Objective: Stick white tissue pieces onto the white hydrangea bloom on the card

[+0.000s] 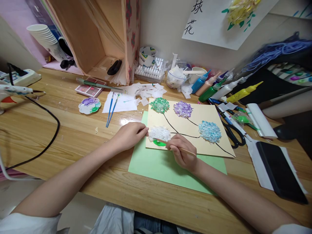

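Note:
A cream board (190, 143) lies on a light green sheet (170, 165). It bears tissue-paper flower heads: a green one (159, 105), a purple one (182, 109), a blue one (210, 131) and a white one (159, 133), with black drawn stems. Bright green colour (159, 143) shows just under the white flower. My right hand (182, 151) pinches a thin wooden stick (188, 151), its far end low against the white flower; that tip is hard to make out. My left hand (131, 134) grips the board's left edge with its thumb and fingers close together, beside the white flower.
Left of the board are two blue paintbrushes (112, 109), a paint palette (89, 105) and torn paper scraps (146, 91). Paint bottles (207, 92) line the back. Black scissors (235, 136) and a dark phone (280, 169) are on the right. A glue gun (17, 90) with its cord stands far left.

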The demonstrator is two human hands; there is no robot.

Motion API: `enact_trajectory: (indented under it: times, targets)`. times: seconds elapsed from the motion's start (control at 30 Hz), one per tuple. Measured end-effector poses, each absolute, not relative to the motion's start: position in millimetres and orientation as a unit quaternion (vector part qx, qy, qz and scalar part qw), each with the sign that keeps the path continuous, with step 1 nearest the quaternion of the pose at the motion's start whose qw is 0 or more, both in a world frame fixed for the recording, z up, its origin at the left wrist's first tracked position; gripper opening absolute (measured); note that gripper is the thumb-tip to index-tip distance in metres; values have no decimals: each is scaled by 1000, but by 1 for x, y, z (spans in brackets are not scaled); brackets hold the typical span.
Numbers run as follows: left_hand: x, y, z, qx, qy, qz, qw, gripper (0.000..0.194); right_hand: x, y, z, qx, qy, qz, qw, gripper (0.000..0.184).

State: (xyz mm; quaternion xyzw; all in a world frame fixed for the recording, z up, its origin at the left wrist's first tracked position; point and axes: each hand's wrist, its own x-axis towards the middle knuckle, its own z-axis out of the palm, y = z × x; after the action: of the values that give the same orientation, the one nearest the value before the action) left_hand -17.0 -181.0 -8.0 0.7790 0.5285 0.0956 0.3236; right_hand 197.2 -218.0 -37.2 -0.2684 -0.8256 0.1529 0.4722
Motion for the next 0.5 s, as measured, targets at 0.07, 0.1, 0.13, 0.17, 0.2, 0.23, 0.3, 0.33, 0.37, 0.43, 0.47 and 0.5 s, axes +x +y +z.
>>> enact_trajectory:
  times: [0.07,0.1,0.13,0.17,0.2,0.23,0.3,0.33,0.37,0.43,0.47,0.5]
  targets:
    - [-17,-181,-8,780,528,94,323,37,197,-218,-37,-267,-831,148,466,20]
    - [-17,-181,-9,780,527,94,323,37,197,-218,-37,-268,-833,147,460,20]
    - [-17,-181,-9,780,527,94,323,37,197,-218,-37,-270,-836,147,454,20]
    - [-17,-181,-9,780,529,93,323,37,197,-218,-37,-272,-838,147,450,20]
    - [-17,-181,-9,779,530,92,323,37,196,-218,-37,-273,-839,146,447,19]
    - [-17,-180,-9,778,531,91,323,37,195,-218,-37,-275,-839,146,446,19]
    - [-17,-181,-9,778,531,88,324,37,194,-218,-37,-296,-828,158,448,19]
    - [-17,-181,-9,778,531,87,325,37,193,-218,-37,-318,-816,171,451,20]
    - [-17,-181,-9,777,531,87,325,38,192,-218,-37,-345,-800,187,454,23]
    - [-17,-181,-8,777,533,87,324,38,190,-218,-37,-393,-767,221,457,30]
    - [-17,-181,-8,777,534,86,323,38,190,-218,-37,-403,-757,233,459,32]
    - [-16,-181,-8,776,535,85,322,38,190,-218,-38,-403,-752,240,463,32]
